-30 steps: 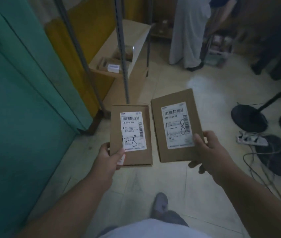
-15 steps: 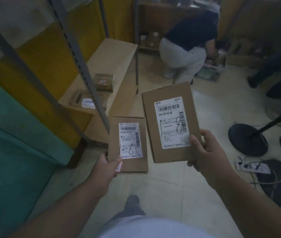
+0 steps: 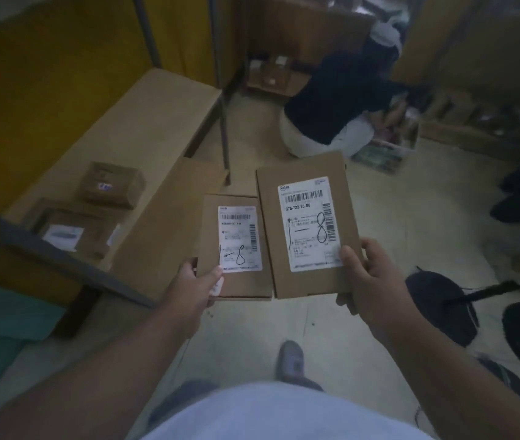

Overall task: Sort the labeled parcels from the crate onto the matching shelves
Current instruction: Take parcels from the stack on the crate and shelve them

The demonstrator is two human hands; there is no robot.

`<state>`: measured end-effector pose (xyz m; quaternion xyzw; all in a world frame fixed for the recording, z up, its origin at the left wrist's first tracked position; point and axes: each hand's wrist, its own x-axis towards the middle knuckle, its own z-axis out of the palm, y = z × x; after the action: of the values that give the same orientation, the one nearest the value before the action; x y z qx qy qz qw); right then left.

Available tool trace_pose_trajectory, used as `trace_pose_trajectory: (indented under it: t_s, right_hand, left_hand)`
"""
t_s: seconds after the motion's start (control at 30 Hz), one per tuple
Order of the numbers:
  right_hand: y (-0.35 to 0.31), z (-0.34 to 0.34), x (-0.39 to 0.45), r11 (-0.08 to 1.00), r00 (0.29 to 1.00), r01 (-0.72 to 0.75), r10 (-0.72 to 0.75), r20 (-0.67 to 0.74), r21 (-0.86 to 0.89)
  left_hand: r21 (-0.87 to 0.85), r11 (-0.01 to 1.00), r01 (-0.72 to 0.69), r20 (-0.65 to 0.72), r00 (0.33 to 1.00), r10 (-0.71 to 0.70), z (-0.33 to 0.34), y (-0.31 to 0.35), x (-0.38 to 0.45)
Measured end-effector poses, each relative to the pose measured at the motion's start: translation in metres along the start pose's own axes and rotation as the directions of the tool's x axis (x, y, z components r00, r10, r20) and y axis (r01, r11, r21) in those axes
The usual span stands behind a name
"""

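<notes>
Parcels side by side: smaller parcel (image 3: 234, 246) in left hand (image 3: 195, 289) grip, larger parcel (image 3: 307, 225) in right hand (image 3: 371, 281) grip, thumbs on top.

Someone crouching (image 3: 331, 100) by the far wall w/ boxes, black fan base (image 3: 441, 304) + cables on the tiled floor (image 3: 395, 201), right side.

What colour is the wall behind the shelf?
Yellow wall behind the shelf, seen best in the head view.
</notes>
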<state>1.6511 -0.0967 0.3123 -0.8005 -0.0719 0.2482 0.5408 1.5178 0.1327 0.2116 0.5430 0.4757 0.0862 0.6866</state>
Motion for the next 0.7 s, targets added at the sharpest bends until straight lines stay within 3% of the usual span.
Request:
trace_pose_trajectory:
  t_s: [0.1, 0.43, 0.7]
  right_hand:
    - [-0.023, -0.01, 0.059, 0.997, 0.993, 0.055, -0.049, 0.104, -0.057]
    - [-0.078, 0.044, 0.206, 0.994, 0.935, 0.089, -0.063, 0.348, -0.06]
    - [-0.123, 0.07, 0.296, 0.974, 0.831, 0.188, -0.091, 0.549, -0.124]
  left_hand:
    - [-0.111, 0.994, -0.014, -0.077, 0.997, 0.005, 0.011, 0.018, 0.009]
    - [-0.211, 0.977, 0.019, -0.315, 0.945, -0.087, 0.008, 0.051, 0.095]
    - [-0.319, 0.948, -0.012, -0.433, 0.891, -0.134, 0.035, 0.075, 0.13]
